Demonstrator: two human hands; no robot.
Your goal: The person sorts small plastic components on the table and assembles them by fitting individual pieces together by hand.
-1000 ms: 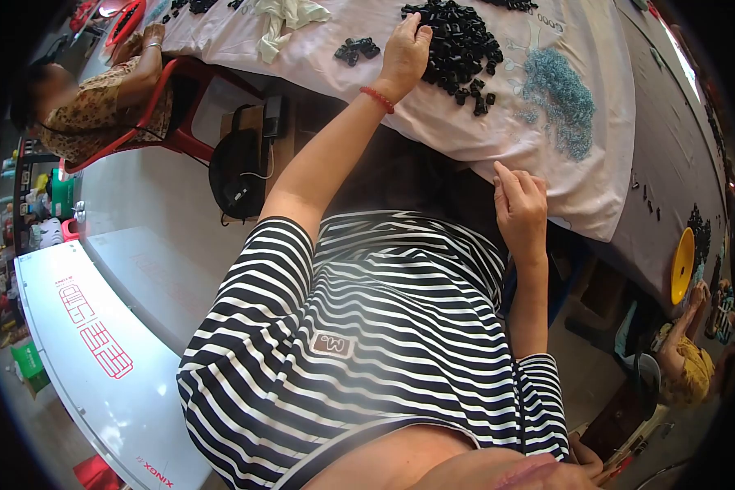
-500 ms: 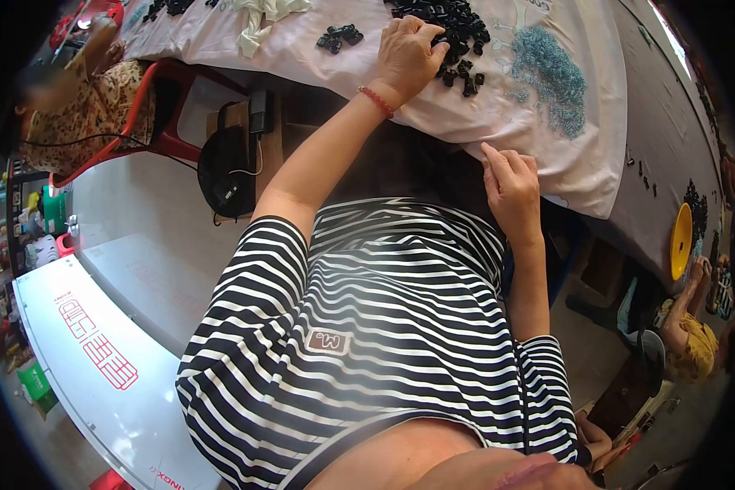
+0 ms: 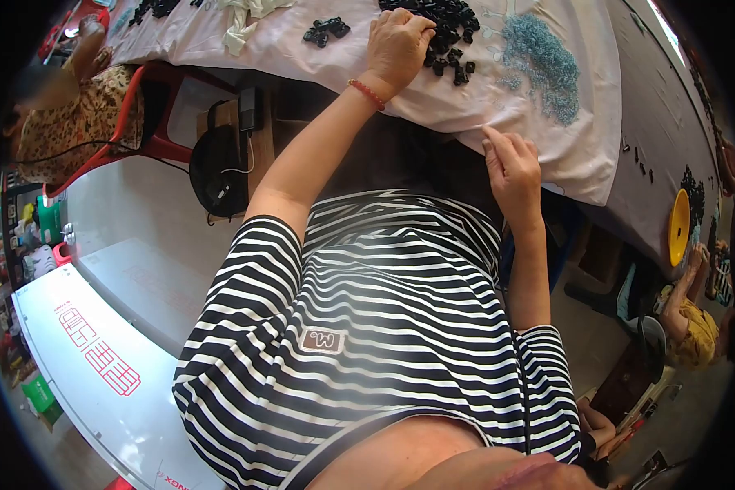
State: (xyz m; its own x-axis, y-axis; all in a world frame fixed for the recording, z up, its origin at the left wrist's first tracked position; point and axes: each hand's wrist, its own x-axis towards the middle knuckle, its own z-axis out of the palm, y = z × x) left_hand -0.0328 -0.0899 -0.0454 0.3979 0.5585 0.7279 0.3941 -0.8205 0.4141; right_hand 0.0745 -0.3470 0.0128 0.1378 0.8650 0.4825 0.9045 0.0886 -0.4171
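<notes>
- While the left hand (image 3: 396,51) rests against the near left side of a heap of black pieces (image 3: 453,26), its fingers are bent and its thumb points toward the pile; whether it grips one cannot be told.
- The right hand (image 3: 513,167) hangs by the near edge of the pink cloth (image 3: 590,155), thumb and forefinger drawn close together; anything held between them is too small to make out.
- The pieces, glossy and stubby, lie heaped at the far middle of the table, with a small cluster (image 3: 327,31) to the left and blue beads (image 3: 541,69) to the right.
- They look light, hard and somewhat slippery, unlikely to break easily; a pinch on two opposite sides, on a loose one at the near edge, seems the surest hold.
- At far left, a person in a patterned top (image 3: 77,118) sits on a red chair (image 3: 131,118).
</notes>
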